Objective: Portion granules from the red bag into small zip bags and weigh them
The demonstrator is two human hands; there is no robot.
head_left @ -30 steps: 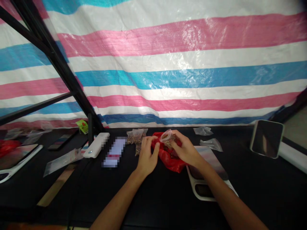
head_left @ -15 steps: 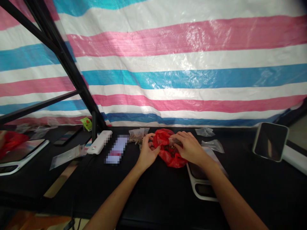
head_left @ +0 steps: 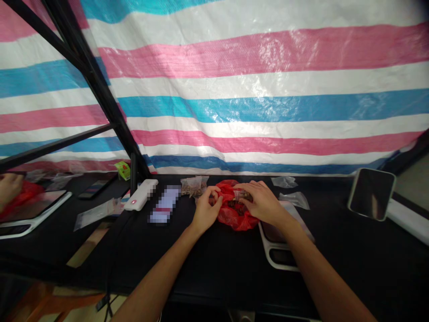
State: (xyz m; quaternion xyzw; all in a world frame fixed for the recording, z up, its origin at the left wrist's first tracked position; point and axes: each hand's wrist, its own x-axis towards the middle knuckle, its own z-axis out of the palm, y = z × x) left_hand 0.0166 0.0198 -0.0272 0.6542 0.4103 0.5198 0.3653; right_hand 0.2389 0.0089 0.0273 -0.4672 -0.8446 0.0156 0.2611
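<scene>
A crumpled red plastic bag [head_left: 239, 221] lies spread on the black table, with dark brown bits [head_left: 235, 206] in its middle. My left hand [head_left: 206, 210] is at the bag's left edge, its fingers and thumb curled on the red plastic. In my right hand [head_left: 264, 203], over the bag's right side, is a small clear zip bag [head_left: 246, 196] with brown contents, partly hidden by the fingers. Under my right forearm, a white scale [head_left: 273, 257] is partly covered.
Small clear bags [head_left: 295, 200] lie behind the scale; a filled one [head_left: 192, 185] is behind my left hand. A white power bank [head_left: 141, 194] and blurred phone [head_left: 165, 205] sit left. A phone [head_left: 372, 194] stands right. Another person's hand [head_left: 10, 190] is far left, beyond a black frame [head_left: 117, 129].
The view has shifted slightly. My left hand's fingers have drawn closer together at the bag's edge. My right hand still holds the small bag. At far left, another person's hand has come into view.
</scene>
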